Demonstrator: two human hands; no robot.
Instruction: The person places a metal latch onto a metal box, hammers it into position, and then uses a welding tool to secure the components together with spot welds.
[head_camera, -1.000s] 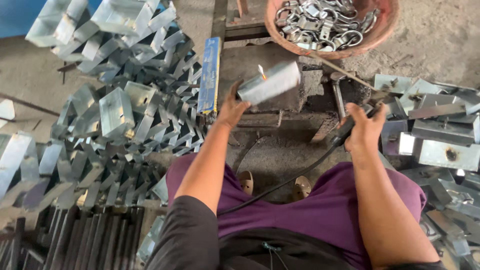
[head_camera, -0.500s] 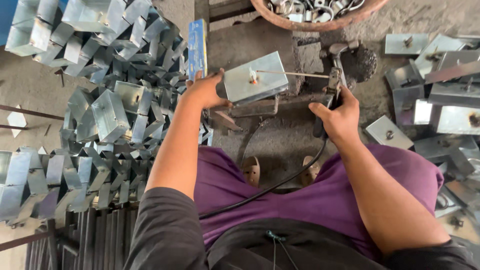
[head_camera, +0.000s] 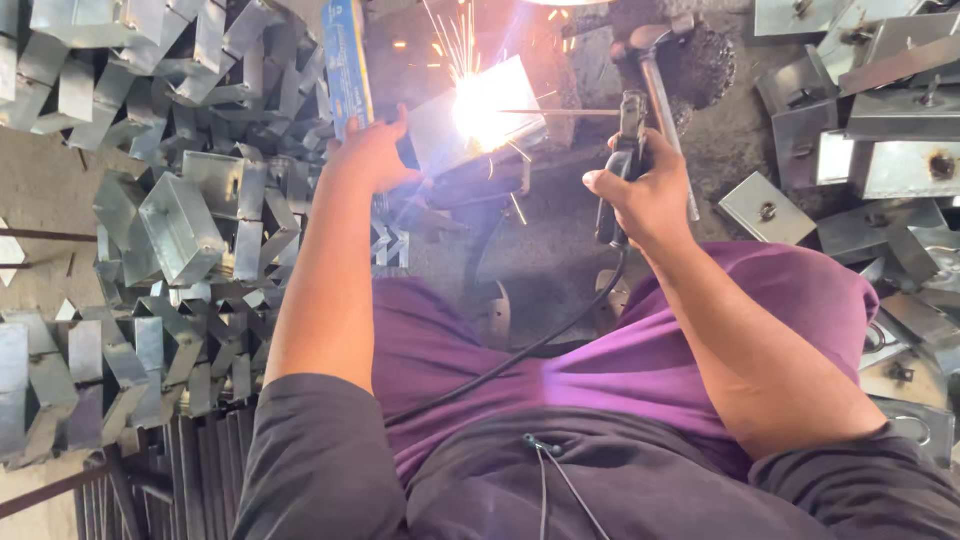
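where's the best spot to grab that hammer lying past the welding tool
Grip the hammer by its bare handle, coming from above on the near end by the right hand. The head lies at the far end; the long, slim shaft suits closed fingers.

Both of the person's forearms reach forward and away from the body, bare from the elbow down, with dark sleeves covering the upper arms at the bottom of the view. The left hand is stretched out ahead of the left knee, wrist straight, fingers extended and pressed forward, thumb spread to the inside. The right hand sits a little nearer the body, closed in a firm fist, knuckles turned up and thumb wrapped over the top. The right forearm runs diagonally from the lower right, the left one nearly straight up the middle. Purple-clad thighs lie beneath both arms.
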